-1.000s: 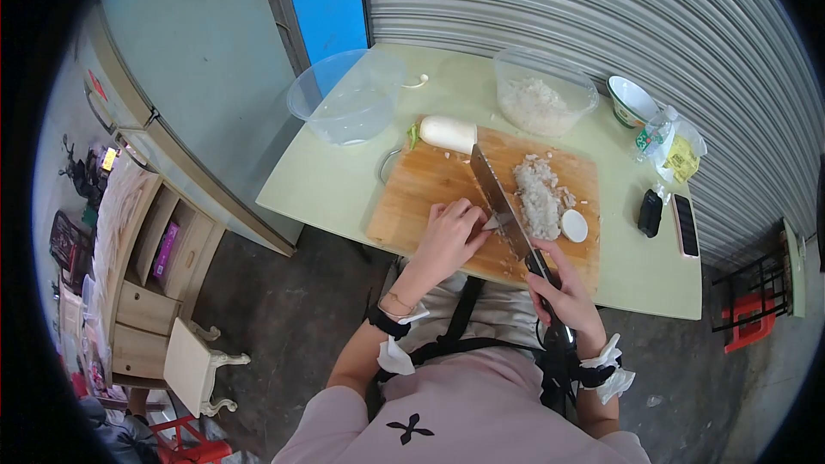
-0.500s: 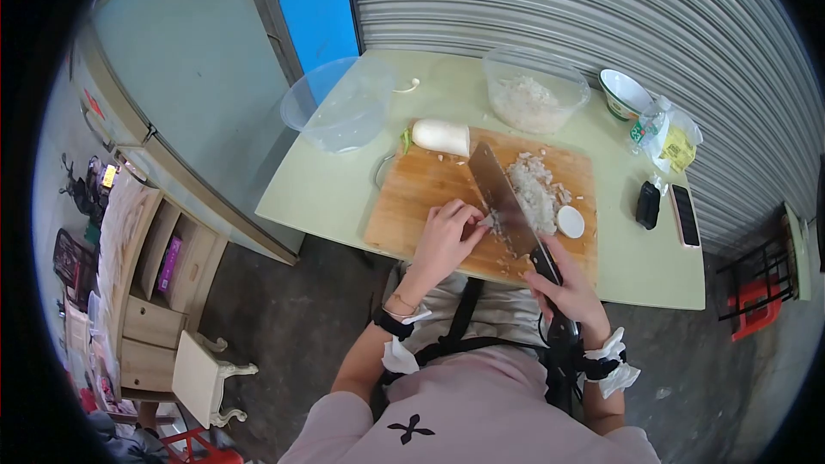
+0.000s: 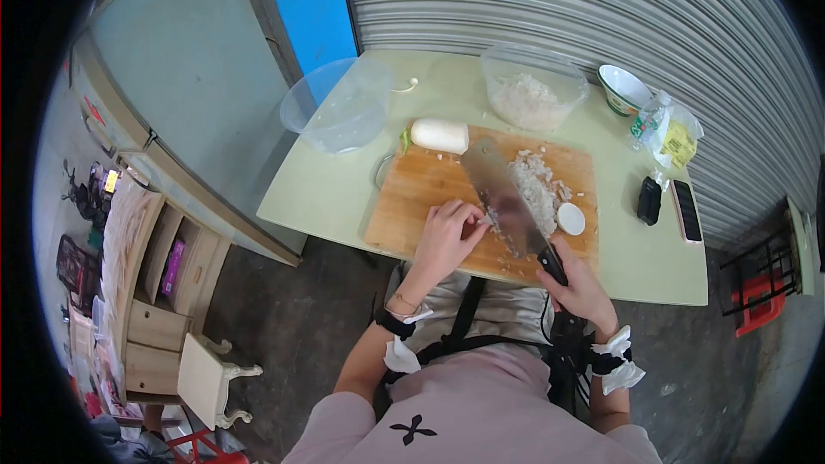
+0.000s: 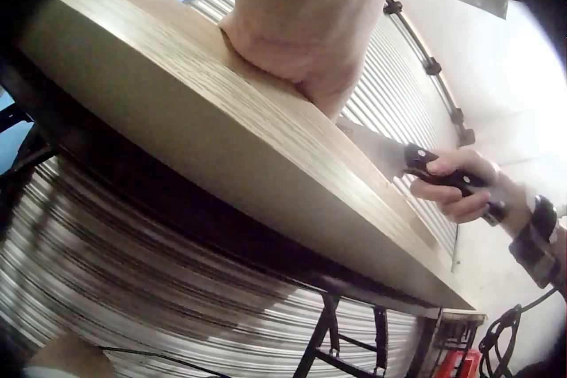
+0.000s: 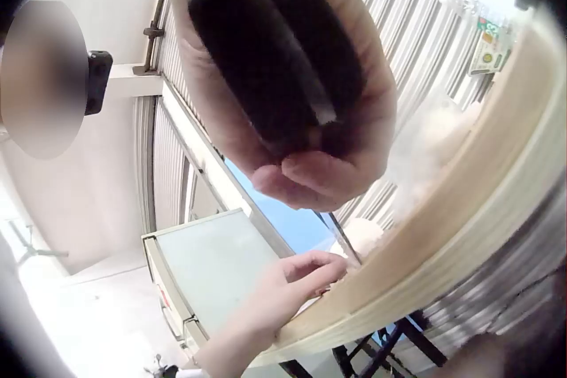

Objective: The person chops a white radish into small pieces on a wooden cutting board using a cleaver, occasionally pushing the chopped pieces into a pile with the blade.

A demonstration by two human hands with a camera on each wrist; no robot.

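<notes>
The left hand (image 3: pixel 449 236) pinches a small white piece (image 3: pixel 485 219) against the wooden board (image 3: pixel 412 198), its fingers bent. Just right of it, the right hand (image 3: pixel 584 289) grips the black handle of a cleaver (image 3: pixel 507 198), whose broad blade stands over the board. In the right wrist view, the right hand (image 5: pixel 310 165) curls round the dark handle. Chopped white bits (image 3: pixel 534 185) lie in a heap right of the blade, with a round white slice (image 3: pixel 571 218) beside them. A thick white radish length (image 3: pixel 439 136) rests at the board's back left.
On the table (image 3: pixel 301 180) stand a clear round tub (image 3: pixel 344 120) at the back left and a clear container (image 3: pixel 533 94) of white bits behind the board. To the right are a bowl (image 3: pixel 625 90), a bottle (image 3: pixel 649 120), a black object (image 3: pixel 650 201) and a phone (image 3: pixel 687 211).
The cleaver's blade has tilted over, showing more of its flat side, and the right hand has shifted slightly right and down. The left hand stays nearly in place. The whole view has shifted slightly.
</notes>
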